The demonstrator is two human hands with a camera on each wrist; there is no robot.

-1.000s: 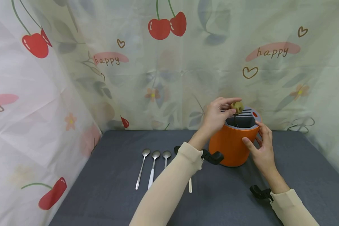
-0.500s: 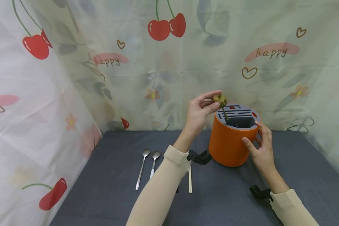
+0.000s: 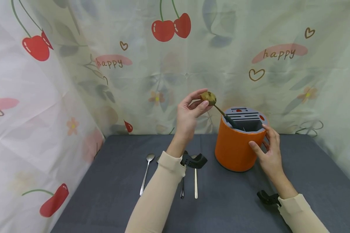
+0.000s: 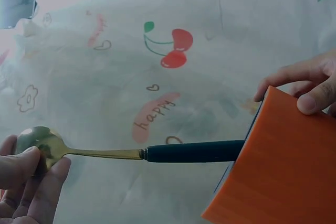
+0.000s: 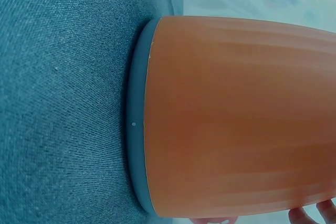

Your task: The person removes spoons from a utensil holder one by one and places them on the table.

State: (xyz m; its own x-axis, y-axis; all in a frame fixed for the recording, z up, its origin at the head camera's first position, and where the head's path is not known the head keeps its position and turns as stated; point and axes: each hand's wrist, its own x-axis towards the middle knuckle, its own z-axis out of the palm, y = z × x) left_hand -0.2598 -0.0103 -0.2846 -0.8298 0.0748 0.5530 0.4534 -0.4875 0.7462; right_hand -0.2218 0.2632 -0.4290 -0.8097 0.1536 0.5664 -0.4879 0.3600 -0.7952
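Observation:
My left hand [image 3: 188, 113] pinches the gold bowl of a spoon [image 3: 209, 98] between thumb and fingers, left of and above an orange utensil holder [image 3: 234, 150]. The spoon slants down to the right; in the left wrist view its dark green handle [image 4: 194, 151] reaches into the holder's top, hiding the handle's end. My right hand [image 3: 269, 155] grips the holder's right side near the rim, thumb on the front and fingers round the far side. The right wrist view shows mostly the holder's orange wall [image 5: 236, 114], with fingertips at the bottom right corner.
On the grey cloth-covered table [image 3: 105, 200] lies a row of spoons: a silver spoon [image 3: 149, 158] at left, a dark handle [image 3: 182, 189] and a pale-handled spoon [image 3: 196, 184]. My left forearm hides part of the row. A patterned curtain [image 3: 186, 64] hangs behind.
My left hand has moved left and slightly up with the spoon's bowl, tilting the spoon and drawing more of its dark green handle out of the holder. My right hand stays on the holder.

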